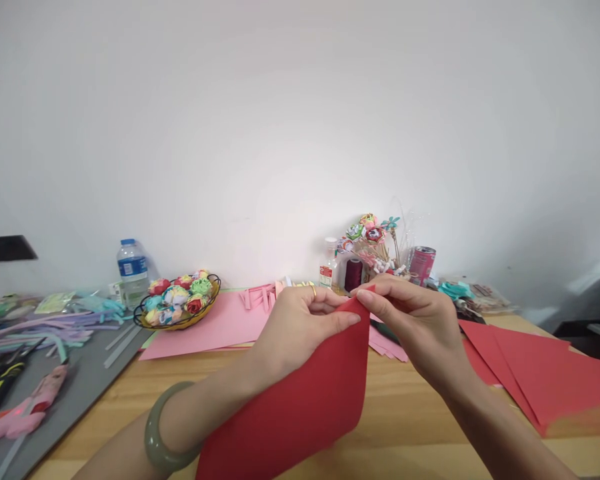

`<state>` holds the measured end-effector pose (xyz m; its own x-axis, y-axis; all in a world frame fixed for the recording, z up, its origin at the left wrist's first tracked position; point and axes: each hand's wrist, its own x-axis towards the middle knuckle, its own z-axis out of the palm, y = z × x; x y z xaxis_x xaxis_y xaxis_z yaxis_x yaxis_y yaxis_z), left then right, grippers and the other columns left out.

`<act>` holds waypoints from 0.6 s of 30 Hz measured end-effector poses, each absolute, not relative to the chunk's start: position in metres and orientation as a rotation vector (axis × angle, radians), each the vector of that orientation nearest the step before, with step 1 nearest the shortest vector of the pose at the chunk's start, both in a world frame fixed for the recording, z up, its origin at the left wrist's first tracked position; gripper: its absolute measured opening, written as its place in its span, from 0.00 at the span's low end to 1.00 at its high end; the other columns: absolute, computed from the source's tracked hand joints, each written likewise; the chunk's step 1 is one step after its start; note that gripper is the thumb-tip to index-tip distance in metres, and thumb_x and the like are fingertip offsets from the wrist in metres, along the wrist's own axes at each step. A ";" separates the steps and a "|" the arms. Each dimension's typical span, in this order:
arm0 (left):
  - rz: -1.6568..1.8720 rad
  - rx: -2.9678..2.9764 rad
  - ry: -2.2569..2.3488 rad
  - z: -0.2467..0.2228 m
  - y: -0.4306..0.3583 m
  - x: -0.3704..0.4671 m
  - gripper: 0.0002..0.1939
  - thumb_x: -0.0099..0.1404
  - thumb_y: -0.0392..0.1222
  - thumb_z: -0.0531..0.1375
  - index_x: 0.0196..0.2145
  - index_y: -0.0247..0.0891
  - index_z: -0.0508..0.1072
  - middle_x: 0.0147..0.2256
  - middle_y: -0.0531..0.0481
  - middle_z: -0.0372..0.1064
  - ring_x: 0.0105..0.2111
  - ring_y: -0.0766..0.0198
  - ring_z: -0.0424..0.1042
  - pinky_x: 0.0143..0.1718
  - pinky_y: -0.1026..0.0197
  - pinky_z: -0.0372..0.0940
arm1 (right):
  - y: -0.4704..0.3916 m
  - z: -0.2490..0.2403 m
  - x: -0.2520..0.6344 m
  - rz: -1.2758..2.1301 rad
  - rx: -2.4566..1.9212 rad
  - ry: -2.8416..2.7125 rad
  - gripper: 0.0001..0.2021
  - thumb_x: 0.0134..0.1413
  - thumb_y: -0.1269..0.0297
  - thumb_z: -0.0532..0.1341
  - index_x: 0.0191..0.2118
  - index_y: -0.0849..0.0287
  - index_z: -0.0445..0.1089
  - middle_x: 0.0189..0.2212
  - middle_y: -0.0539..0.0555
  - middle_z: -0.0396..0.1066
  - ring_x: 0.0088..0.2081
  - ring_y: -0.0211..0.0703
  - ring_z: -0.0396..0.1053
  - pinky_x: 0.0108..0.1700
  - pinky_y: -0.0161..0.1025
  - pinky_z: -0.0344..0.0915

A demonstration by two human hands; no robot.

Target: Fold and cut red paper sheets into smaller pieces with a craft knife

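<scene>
Together, the bare left hand point(293, 330) and bare right hand point(423, 320) pinched a large red paper sheet point(310, 407) near one corner, above the pale wooden table point(405, 413).

I pinch a red sheet point(305, 407) near its upper corner, my left grip point(297, 327) and right grip point(423, 317) close together, thumbs on the near side, while the rest hangs over the wooden table point(405, 407). A green bangle point(153, 430) circles my left wrist. To my right lie overlapping spare red sheets point(540, 370); behind the left wrist, a wire-rimmed basket point(209, 309) of paper flowers point(180, 297) stands near a water bottle point(133, 268). A pink glue gun point(30, 417) rests on the grey mat point(87, 390) at far left.
</scene>
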<state>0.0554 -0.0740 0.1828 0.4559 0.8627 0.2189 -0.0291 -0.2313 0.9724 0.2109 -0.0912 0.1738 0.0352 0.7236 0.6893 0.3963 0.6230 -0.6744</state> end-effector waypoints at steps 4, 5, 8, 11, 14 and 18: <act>0.998 1.568 0.736 0.185 -0.076 0.056 0.03 0.53 0.36 0.63 0.26 0.34 0.73 0.26 0.51 0.73 0.27 0.68 0.70 0.29 0.67 0.63 | -0.092 0.175 0.211 0.367 -0.951 -1.570 0.12 0.51 0.58 0.60 0.22 0.56 0.70 0.22 0.50 0.67 0.28 0.38 0.61 0.28 0.35 0.58; 1.004 1.561 0.730 0.186 -0.076 0.056 0.03 0.52 0.36 0.63 0.27 0.34 0.73 0.26 0.51 0.73 0.27 0.68 0.70 0.29 0.67 0.63 | -0.092 0.175 0.211 0.375 -0.944 -1.569 0.11 0.51 0.58 0.60 0.23 0.56 0.70 0.23 0.50 0.67 0.28 0.38 0.62 0.28 0.35 0.58; 1.017 1.536 0.730 0.186 -0.076 0.058 0.04 0.52 0.36 0.64 0.27 0.34 0.73 0.26 0.52 0.72 0.26 0.69 0.69 0.29 0.67 0.62 | -0.091 0.176 0.210 0.381 -0.919 -1.573 0.10 0.52 0.58 0.60 0.24 0.55 0.72 0.24 0.50 0.68 0.29 0.38 0.62 0.29 0.35 0.59; 1.027 1.523 0.719 0.184 -0.074 0.059 0.04 0.51 0.36 0.64 0.26 0.34 0.72 0.25 0.52 0.72 0.26 0.70 0.69 0.29 0.67 0.62 | -0.090 0.177 0.209 0.372 -0.907 -1.583 0.09 0.52 0.59 0.59 0.26 0.54 0.73 0.24 0.50 0.69 0.29 0.38 0.63 0.30 0.35 0.60; 1.044 1.511 0.692 0.182 -0.073 0.059 0.04 0.51 0.36 0.64 0.25 0.34 0.72 0.25 0.53 0.71 0.26 0.70 0.68 0.29 0.67 0.62 | -0.091 0.177 0.209 0.355 -0.898 -1.606 0.08 0.53 0.59 0.59 0.30 0.52 0.75 0.26 0.50 0.69 0.30 0.38 0.64 0.30 0.35 0.60; 1.052 1.483 0.664 0.180 -0.073 0.060 0.05 0.50 0.37 0.64 0.25 0.34 0.71 0.25 0.53 0.71 0.25 0.70 0.68 0.27 0.68 0.61 | -0.091 0.177 0.210 0.334 -0.901 -1.634 0.08 0.53 0.59 0.59 0.32 0.51 0.75 0.28 0.51 0.70 0.32 0.39 0.66 0.31 0.35 0.62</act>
<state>0.0600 -0.0730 0.1799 0.4393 0.8643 0.2447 -0.1513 -0.1973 0.9686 0.2098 -0.0912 0.1774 -0.0206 0.7077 0.7063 0.3736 0.6607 -0.6511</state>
